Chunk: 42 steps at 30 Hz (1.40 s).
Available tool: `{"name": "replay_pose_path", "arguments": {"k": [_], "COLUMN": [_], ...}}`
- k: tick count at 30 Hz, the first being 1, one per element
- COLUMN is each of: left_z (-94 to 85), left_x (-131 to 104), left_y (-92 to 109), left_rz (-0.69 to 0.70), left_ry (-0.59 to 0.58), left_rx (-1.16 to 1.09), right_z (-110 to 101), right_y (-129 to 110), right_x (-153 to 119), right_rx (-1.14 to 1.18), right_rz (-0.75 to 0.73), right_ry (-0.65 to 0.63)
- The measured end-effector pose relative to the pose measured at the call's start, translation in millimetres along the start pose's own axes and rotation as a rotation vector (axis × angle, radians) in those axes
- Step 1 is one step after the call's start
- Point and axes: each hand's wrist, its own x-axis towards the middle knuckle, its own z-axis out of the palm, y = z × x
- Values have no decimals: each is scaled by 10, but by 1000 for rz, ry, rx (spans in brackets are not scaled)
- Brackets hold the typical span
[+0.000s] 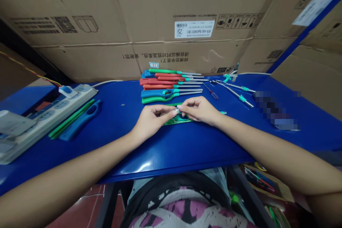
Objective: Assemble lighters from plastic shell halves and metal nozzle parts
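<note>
Near the middle of the frame, a small silvery part sits between the fingertips of both hands, just above a green shell lying on the blue bench. The left hand has its grip closed, thumb and forefinger pinching the part; the right hand has its grip closed too, fingertips pressed to the other end — the part's exact shape is too small to tell. Both hands partly cover the shell.

Just beyond them, at the centre of the frame, lies a row of lighters in red, blue and green, their metal tips toward the right. A small screwdriver lies just beside those tips. Farther right are loose metal tubes with teal collars, next to a blurred patch.

At the left of the frame, a blue handle and green strips lie beside a white power strip — a plug stands near its far end. Large cardboard fills the top of the frame.
</note>
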Motion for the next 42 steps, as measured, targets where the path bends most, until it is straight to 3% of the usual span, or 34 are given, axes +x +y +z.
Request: {"name": "replay_pose_path", "arguments": {"k": [6,12,24,30,42], "left_z": [-174,-228,-281,-295,-305], "left_x": [-8,-7,-37,-15,35], "left_y": [34,80,126,153,101], "left_rz": [165,357,203,240,166], "left_ry": [-72,-185,-231,-259,-272], "left_rx": [397,677,753,732,655], "right_z": [-82,-98,-104,-78,-68], "right_y": [25,26,59,66,89], "right_x": [53,59,50,-21,-52], "right_rx": [63,68,-24,-230,-386], "right_rz": [10,25,-47,-222,-291], "right_ry": [123,113,105,-48,-135]}}
